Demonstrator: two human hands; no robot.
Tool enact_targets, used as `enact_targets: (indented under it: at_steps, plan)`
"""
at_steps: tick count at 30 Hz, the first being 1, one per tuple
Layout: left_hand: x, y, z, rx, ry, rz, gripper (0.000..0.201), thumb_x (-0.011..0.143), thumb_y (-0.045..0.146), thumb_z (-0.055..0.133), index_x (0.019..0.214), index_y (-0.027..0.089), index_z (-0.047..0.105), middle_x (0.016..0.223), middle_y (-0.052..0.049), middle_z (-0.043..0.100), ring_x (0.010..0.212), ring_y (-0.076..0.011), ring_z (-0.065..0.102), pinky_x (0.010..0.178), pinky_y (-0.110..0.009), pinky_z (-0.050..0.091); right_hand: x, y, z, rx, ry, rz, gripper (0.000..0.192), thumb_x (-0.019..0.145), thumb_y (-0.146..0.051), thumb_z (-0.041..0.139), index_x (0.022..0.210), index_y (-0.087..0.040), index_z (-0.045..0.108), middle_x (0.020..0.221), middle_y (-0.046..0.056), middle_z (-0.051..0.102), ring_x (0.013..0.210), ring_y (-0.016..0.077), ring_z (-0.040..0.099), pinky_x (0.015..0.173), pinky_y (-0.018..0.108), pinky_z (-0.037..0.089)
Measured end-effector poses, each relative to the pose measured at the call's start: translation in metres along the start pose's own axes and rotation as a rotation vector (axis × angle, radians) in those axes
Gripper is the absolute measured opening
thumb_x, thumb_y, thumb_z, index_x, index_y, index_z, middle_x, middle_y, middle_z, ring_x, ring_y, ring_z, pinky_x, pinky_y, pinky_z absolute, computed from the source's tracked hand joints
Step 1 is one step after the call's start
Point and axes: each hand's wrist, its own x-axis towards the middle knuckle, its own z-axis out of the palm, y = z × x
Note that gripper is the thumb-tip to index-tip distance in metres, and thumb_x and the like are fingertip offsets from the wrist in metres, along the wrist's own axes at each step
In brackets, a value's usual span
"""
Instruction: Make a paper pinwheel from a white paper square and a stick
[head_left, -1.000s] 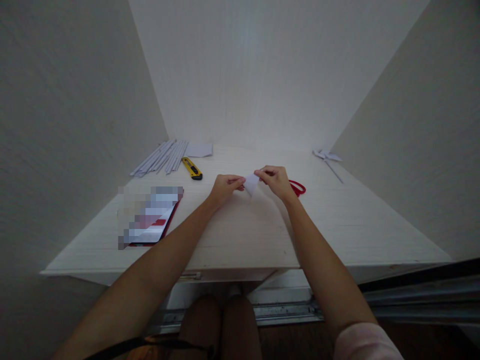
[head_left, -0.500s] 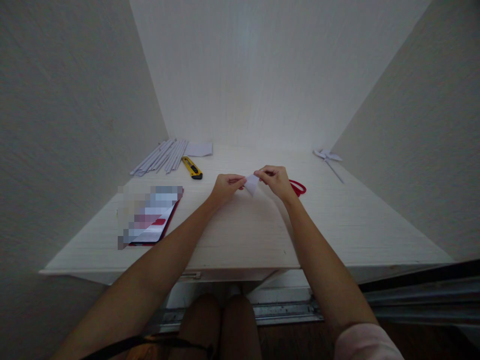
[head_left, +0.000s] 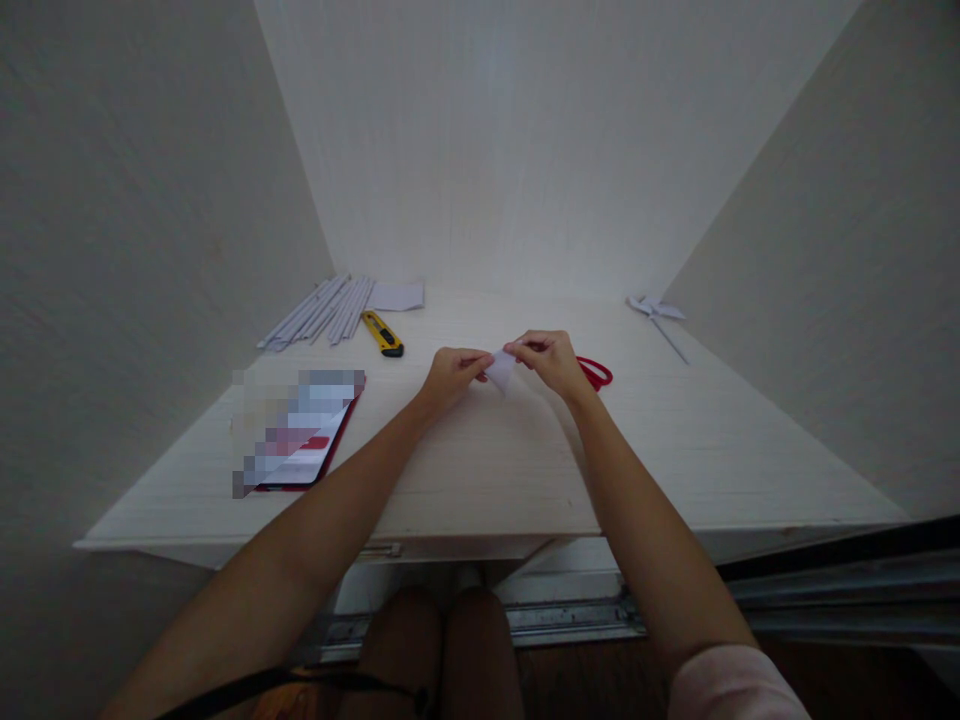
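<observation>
Between my two hands is a small folded piece of white paper (head_left: 501,372), its pointed end hanging down. My left hand (head_left: 453,376) pinches its left edge between thumb and fingers. At the upper right corner, my right hand (head_left: 550,357) pinches it the same way. Both hands are held over the middle of the white table (head_left: 480,470). Red-handled scissors (head_left: 596,374) lie just beyond my right wrist, which partly hides them.
At the back left lie several rolled paper sticks (head_left: 322,310), a stack of white paper (head_left: 397,296) and a yellow utility knife (head_left: 383,334). A tablet (head_left: 300,440), partly blurred, lies left of my arm. A paper pinwheel (head_left: 656,312) rests at the back right. Walls enclose the table.
My right hand has shifted very slightly left, and the paper between my fingers looks a little narrower at the top. Both hands keep their pinch. Nothing else on the table has moved.
</observation>
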Motion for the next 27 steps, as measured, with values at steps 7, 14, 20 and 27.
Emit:
enact_targets:
  at_steps: [7, 14, 20, 27]
  plan:
    - [0.0012, -0.0004, 0.0010, -0.103, 0.019, -0.049, 0.023, 0.066, 0.032, 0.060, 0.071, 0.010, 0.066, 0.060, -0.003, 0.064, 0.050, -0.0086, 0.054, 0.052, -0.020, 0.045, -0.0012, -0.0058, 0.0006, 0.056, -0.001, 0.054, 0.029, 0.066, -0.040, 0.059, 0.057, -0.013, 0.059, 0.047, -0.003, 0.044, 0.045, 0.0060, 0.035, 0.044, 0.021, 0.027]
    - [0.0028, -0.0042, 0.0008, -0.248, 0.048, -0.116, 0.031, 0.062, 0.038, 0.064, 0.073, 0.009, 0.065, 0.064, -0.006, 0.065, 0.054, -0.0103, 0.056, 0.057, -0.024, 0.048, -0.0002, -0.0052, 0.0019, 0.106, 0.079, 0.103, 0.029, 0.066, -0.041, 0.059, 0.058, -0.013, 0.060, 0.046, -0.004, 0.043, 0.044, 0.0057, 0.034, 0.043, 0.022, 0.025]
    - [0.0027, -0.0025, 0.0020, -0.268, 0.083, -0.142, 0.030, 0.061, 0.037, 0.065, 0.070, 0.009, 0.064, 0.060, -0.005, 0.064, 0.052, -0.0093, 0.055, 0.055, -0.023, 0.047, 0.0005, -0.0040, 0.0038, 0.133, 0.099, 0.123, 0.028, 0.065, -0.039, 0.060, 0.055, -0.013, 0.058, 0.044, -0.004, 0.043, 0.043, 0.0055, 0.033, 0.042, 0.022, 0.024]
    - [0.0025, -0.0019, 0.0019, -0.312, 0.061, -0.192, 0.028, 0.060, 0.037, 0.066, 0.062, 0.009, 0.062, 0.055, -0.004, 0.062, 0.048, -0.0087, 0.053, 0.053, -0.023, 0.046, 0.0013, 0.0009, 0.0061, 0.177, 0.119, 0.129, 0.029, 0.066, -0.039, 0.060, 0.055, -0.012, 0.057, 0.045, -0.003, 0.043, 0.043, 0.0053, 0.034, 0.042, 0.021, 0.024]
